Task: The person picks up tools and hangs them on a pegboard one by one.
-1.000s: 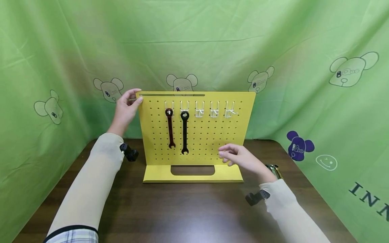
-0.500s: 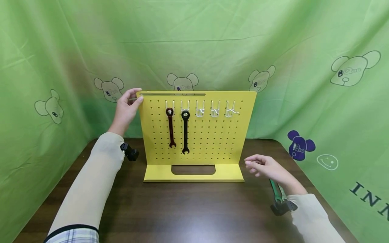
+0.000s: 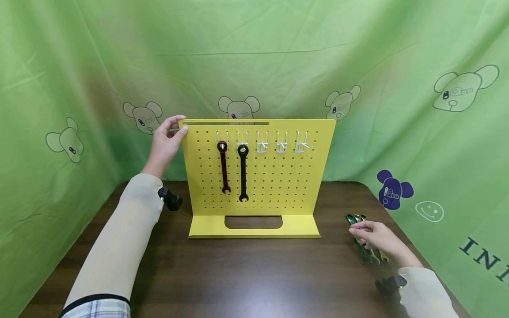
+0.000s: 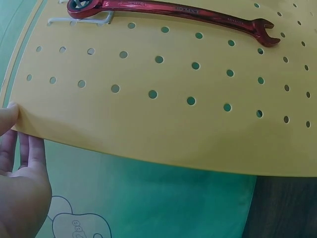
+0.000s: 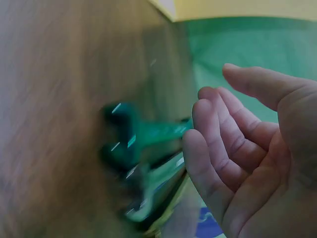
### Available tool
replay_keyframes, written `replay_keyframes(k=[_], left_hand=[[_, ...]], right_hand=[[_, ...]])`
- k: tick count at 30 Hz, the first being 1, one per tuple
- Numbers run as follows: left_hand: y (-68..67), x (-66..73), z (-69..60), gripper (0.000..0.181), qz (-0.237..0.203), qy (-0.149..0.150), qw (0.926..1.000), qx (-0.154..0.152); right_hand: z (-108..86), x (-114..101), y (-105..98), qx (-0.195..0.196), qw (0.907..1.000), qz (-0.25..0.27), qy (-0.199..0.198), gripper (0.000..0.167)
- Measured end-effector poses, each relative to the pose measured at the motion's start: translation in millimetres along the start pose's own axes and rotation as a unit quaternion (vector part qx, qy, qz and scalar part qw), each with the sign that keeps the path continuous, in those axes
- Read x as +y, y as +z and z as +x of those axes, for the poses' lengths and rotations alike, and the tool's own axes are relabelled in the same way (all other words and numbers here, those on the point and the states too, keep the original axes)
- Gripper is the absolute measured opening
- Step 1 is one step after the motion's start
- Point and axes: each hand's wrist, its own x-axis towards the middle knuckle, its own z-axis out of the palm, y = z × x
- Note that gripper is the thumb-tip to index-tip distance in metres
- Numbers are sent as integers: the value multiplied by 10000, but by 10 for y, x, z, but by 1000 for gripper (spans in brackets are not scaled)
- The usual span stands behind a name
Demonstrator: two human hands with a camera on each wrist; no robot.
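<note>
My left hand grips the top left corner of the yellow pegboard, thumb in front and fingers behind, as the left wrist view also shows. A red wrench and a black wrench hang from the two leftmost white hooks. Several wrenches lie together on the table at the right, a green wrench among them. Over them is my right hand, its fingers bent loosely and nothing held. The right wrist view shows the green wrench blurred beside the fingertips.
Three more white hooks, the rightmost hook among them, bear nothing. The pegboard stands on its yellow base on the dark wooden table. Green curtains enclose the table behind and at both sides.
My right hand has moved from in front of the board's lower right part to the right and nearer, over the wrenches on the table. My left hand has kept its place on the corner.
</note>
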Motion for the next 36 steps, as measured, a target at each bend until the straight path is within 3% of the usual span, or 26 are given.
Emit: replay_keyframes(k=[12, 19, 26, 36], left_hand=[[6, -23, -3, 34, -93, 147, 9998, -7], [3, -16, -7, 36, -76, 134, 9999, 10], [4, -10, -4, 36, -49, 46, 10000, 24], [3, -10, -4, 36, -27, -4, 10000, -4]], right_hand=[[74, 249, -28, 324, 9969, -505, 515, 47], [105, 227, -41, 388, 9942, -732, 690, 47], [87, 207, -50, 410, 9915, -881, 863, 36], [81, 201, -30, 586, 9899, -872, 956, 31]])
